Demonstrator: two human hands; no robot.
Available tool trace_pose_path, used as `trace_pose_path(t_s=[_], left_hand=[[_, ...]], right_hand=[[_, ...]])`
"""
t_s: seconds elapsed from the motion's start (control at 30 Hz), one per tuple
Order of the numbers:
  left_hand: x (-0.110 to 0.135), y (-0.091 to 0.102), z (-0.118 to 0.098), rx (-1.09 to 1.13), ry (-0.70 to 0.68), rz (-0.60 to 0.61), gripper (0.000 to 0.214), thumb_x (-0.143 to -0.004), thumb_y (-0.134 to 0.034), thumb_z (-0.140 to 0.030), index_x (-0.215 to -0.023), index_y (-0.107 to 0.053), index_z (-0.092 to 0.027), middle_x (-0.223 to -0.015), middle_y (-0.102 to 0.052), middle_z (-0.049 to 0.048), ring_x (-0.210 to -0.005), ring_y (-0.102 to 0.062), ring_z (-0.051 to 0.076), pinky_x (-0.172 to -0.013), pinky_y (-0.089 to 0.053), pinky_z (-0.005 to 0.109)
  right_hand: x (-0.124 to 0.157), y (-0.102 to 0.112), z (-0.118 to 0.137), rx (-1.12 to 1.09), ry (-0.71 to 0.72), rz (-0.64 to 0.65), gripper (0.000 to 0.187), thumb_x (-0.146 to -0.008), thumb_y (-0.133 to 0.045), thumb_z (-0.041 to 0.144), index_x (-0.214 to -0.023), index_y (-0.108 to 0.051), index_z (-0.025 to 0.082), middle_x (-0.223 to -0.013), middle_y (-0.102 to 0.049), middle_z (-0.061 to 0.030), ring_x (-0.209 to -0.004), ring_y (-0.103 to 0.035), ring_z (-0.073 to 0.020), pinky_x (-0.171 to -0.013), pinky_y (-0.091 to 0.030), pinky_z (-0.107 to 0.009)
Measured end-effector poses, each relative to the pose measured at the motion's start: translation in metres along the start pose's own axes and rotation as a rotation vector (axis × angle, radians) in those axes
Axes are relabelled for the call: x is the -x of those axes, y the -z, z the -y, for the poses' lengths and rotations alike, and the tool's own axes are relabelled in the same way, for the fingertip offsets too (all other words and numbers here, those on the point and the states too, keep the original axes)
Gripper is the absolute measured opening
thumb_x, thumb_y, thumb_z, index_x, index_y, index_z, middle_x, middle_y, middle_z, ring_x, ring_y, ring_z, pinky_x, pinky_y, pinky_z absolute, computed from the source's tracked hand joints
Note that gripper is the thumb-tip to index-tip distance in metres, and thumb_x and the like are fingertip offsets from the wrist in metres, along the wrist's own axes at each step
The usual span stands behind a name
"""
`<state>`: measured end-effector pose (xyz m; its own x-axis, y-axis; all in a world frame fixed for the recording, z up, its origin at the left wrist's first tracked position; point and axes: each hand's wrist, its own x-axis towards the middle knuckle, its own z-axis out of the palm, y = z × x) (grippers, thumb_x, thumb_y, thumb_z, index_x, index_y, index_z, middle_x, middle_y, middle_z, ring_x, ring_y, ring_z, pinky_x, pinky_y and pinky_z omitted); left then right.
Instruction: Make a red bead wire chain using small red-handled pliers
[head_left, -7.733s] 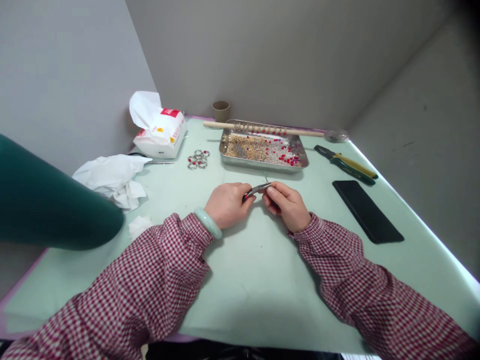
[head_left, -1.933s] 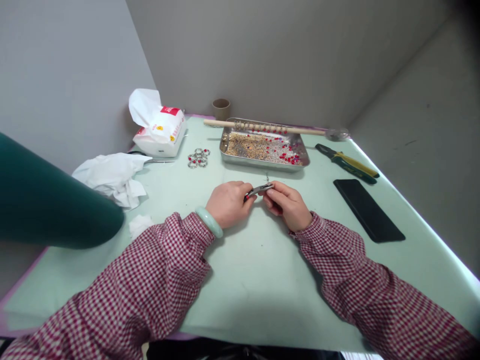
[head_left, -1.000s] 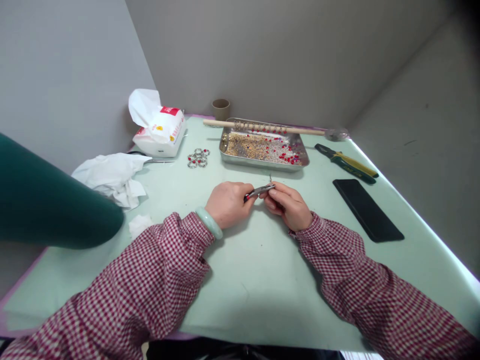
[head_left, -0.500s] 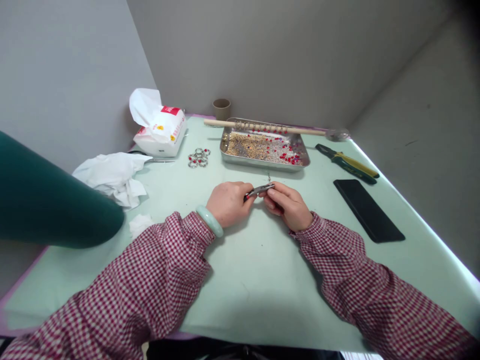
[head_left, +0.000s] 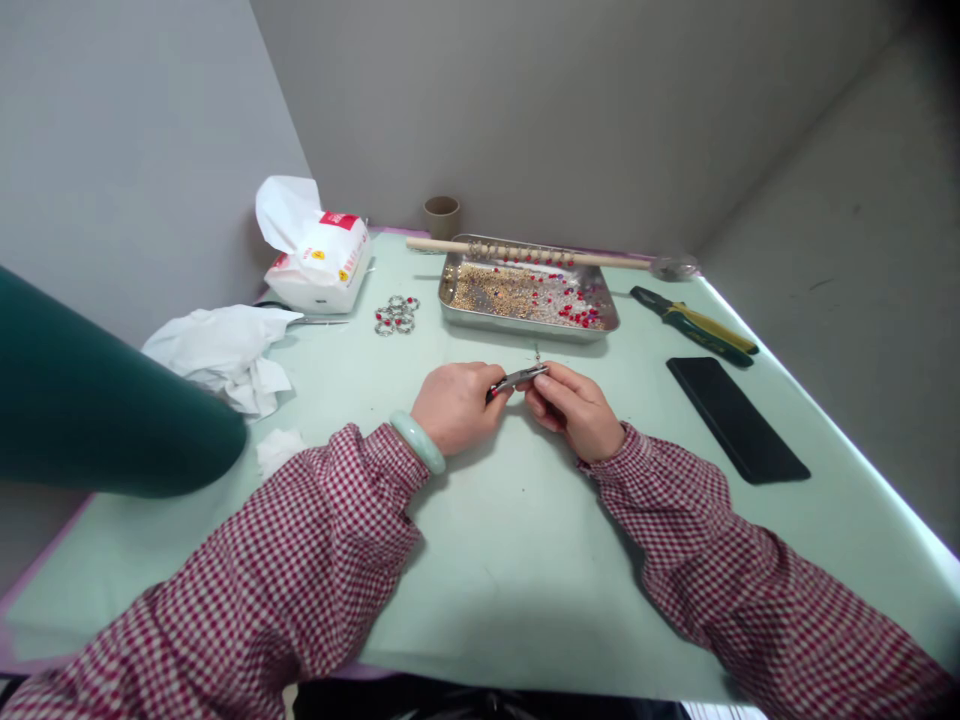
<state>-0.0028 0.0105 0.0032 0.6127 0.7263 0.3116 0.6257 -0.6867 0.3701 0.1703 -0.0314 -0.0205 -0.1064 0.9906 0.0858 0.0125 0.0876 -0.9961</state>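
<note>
My left hand point(head_left: 459, 405), with a pale green bangle point(head_left: 417, 442) at its wrist, is closed around a small pair of pliers point(head_left: 517, 379). The jaws point right and meet the fingertips of my right hand point(head_left: 574, 405). Thumb and fingers of that hand are pinched together at the jaw tips. A thin strand with tiny beads point(head_left: 537, 354) sticks up just beyond them; how it is held is hidden. Behind the hands lies a metal tray point(head_left: 525, 327) of gold, clear and red beads. Several beaded rings point(head_left: 396, 315) lie in a cluster left of the tray.
A wooden stick point(head_left: 442, 246) with wire rings on it rests across the tray. Green-and-yellow pliers point(head_left: 697, 328) and a black phone-like slab point(head_left: 735, 420) lie on the right. At left are a tissue pack point(head_left: 322, 262), crumpled tissue point(head_left: 225, 350) and a large green cylinder point(head_left: 112, 400).
Almost nothing differs. Both hands keep their places at the plier tips, and the whole view has shifted very slightly.
</note>
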Motion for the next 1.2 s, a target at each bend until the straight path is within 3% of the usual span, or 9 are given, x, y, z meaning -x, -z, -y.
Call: trace_pose_path(t_s=[1.2], left_hand=[[0.0001,-0.0007,0.0006,0.03,0.007,0.015,0.021,-0.085,-0.05,-0.026,-0.069,-0.06,-0.016,-0.061,-0.057,0.0008,-0.055,-0.045,0.013,-0.054,-0.029,0.027]], right_hand=[[-0.0004,0.0019,-0.003,-0.041,-0.005,0.007,0.02,-0.091,-0.046,0.028,-0.086,-0.061,0.016,-0.058,-0.045,0.004,-0.044,-0.035,-0.0064,-0.04,-0.022,-0.022]])
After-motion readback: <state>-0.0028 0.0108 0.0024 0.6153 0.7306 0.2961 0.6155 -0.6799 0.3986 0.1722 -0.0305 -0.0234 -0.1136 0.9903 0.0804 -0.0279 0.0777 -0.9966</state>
